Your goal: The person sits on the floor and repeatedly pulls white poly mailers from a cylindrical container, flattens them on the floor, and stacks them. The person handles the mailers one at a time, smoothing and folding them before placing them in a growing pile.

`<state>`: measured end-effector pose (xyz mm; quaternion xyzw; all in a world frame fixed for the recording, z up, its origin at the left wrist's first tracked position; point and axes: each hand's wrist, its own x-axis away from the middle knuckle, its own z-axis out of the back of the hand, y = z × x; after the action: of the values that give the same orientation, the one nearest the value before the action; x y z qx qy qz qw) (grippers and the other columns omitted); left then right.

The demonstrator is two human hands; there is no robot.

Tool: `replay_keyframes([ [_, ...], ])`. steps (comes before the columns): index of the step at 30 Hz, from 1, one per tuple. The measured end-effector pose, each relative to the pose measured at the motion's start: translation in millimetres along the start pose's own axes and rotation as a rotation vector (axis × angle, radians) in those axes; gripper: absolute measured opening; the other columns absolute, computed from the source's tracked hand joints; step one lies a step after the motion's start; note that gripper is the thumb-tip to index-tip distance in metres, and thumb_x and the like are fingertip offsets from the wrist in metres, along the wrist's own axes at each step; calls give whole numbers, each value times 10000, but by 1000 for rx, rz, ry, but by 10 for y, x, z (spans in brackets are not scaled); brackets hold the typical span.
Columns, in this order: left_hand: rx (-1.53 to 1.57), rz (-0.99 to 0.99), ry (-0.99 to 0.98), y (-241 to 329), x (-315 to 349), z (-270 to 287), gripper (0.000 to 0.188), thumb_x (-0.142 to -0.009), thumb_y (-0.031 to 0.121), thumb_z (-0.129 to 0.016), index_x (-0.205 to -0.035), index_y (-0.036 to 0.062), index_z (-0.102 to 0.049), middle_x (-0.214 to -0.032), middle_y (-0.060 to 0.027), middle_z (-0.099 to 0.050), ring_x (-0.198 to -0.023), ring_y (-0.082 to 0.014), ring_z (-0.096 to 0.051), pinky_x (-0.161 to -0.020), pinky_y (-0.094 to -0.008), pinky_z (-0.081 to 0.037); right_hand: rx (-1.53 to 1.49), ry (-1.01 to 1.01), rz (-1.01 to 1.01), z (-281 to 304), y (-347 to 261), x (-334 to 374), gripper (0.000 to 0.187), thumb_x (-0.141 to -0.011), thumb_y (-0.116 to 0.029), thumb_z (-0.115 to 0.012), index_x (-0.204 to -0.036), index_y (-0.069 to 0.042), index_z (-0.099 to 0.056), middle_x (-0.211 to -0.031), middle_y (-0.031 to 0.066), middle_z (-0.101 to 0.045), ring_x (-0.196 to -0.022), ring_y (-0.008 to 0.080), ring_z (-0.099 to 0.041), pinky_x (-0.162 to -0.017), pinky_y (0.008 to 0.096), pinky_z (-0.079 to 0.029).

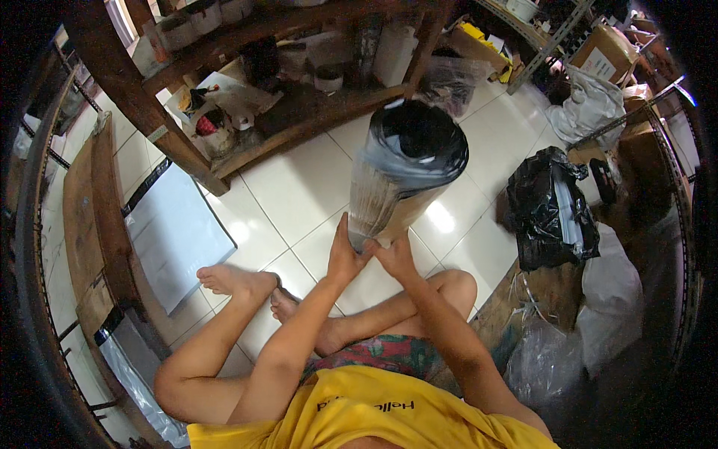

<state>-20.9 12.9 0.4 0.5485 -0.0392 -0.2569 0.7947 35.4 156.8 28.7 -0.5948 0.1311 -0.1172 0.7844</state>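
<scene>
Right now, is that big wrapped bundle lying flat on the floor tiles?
No, the wrapped bundle is held up on end off the white floor tiles, gripped at its lower end by the left hand and right hand.

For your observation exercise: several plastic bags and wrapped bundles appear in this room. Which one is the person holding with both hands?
The tall upright roll with the black top, gripped at its base by the left hand and right hand; the black bag lies untouched on the floor.

We see a tall roll of grey plastic mailing bags (404, 176) standing on end above the white floor tiles, its top glossy black. A flat pale grey mailer (176, 236) lies on the floor at left, edged with a black strip. At right sits a crumpled black bag (542, 206), and a brown cardboard box (606, 49) with a white label stands upper right.
</scene>
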Motion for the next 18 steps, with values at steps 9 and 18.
replay_keyframes([
  [9,57,-5,-223,94,-198,325,876,-765,150,-814,-1482,22,-327,-1344,-262,-536,-1218,-414,-555,-1023,-435,-474,-44,-191,35,466,-406,-218,1079,-704,-295,-913,-1466,-3,-206,-1472,208,-399,-1404,326,-380,-1184,453,-301],
  [18,49,120,-390,-168,-221,231,925,-763,185,-813,-1495,-1,-280,-1421,-290,-470,-1312,-424,-483,-1058,-429,-445,14,-293,-2,637,-534,-193,1127,-719,-288,-898,-1530,-8,-168,-1524,193,-361,-1428,328,-350,-1190,457,-286],
])
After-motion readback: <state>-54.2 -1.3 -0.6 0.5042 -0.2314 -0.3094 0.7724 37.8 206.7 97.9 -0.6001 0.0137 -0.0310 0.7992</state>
